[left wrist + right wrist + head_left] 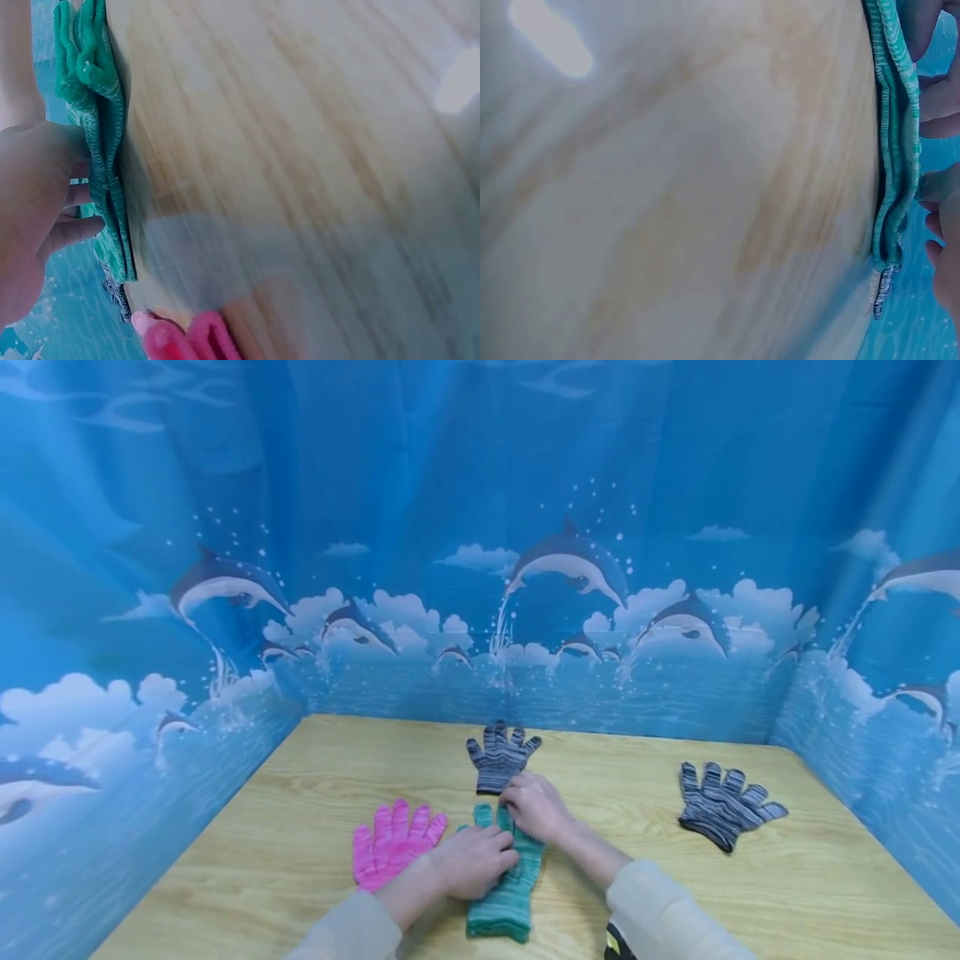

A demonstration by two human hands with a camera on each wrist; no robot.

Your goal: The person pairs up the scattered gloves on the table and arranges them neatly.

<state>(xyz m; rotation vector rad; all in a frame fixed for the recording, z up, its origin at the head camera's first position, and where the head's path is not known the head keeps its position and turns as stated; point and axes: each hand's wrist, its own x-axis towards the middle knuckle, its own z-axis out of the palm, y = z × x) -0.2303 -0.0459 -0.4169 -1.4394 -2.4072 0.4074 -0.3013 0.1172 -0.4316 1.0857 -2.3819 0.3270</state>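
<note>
A teal-green knit glove [504,906], layered thickly at its cuff, lies on the table with its cuff toward me. My left hand [474,862] rests across its palm, fingertips touching the knit; the left wrist view shows these fingers [79,231] against its upper side. At the far end, my right hand [537,806] pinches one of its fingers. The right wrist view shows the layered glove [891,150] edge-on, with the right hand [945,225] at its side. Part of the glove is hidden under both hands.
A pink glove [392,843] lies left of the green one, partly behind my left arm. One grey-black striped glove [498,762] lies just beyond, another [727,804] far right. A black-and-yellow item [617,943] shows beneath my right sleeve. A dolphin-print curtain [450,568] surrounds the wooden table [600,760].
</note>
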